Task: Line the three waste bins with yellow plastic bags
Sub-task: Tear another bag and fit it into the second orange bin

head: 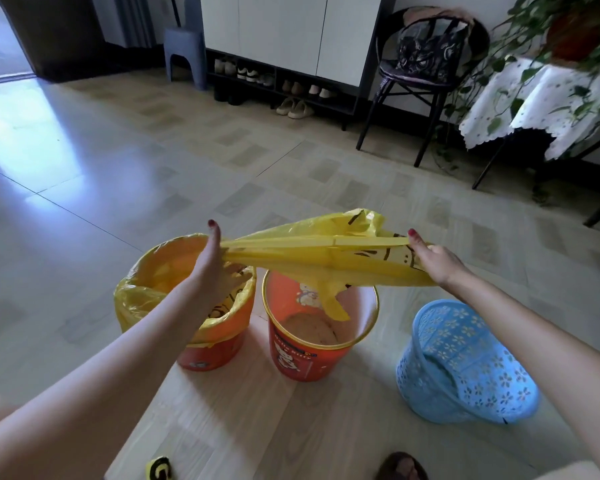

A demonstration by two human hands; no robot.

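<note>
Three bins stand in a row on the floor. The left orange bin [207, 356] has a yellow bag [136, 296] folded over its rim. The middle orange bin [302, 355] is bare inside. To the right is the blue perforated bin [465, 362], tilted and bare. A second yellow bag [323, 254] is stretched flat in the air above the middle bin. My left hand [212, 258] grips its left end and my right hand [430, 258] grips its right end. A corner of the bag hangs down into the middle bin.
A small yellow-and-black roll [158, 471] lies on the floor near me. A foot in a slipper [400, 467] shows at the bottom edge. Behind are a shoe cabinet [284, 46], a black chair [426, 74], a grey stool [184, 53] and a cloth-covered plant table [534, 105].
</note>
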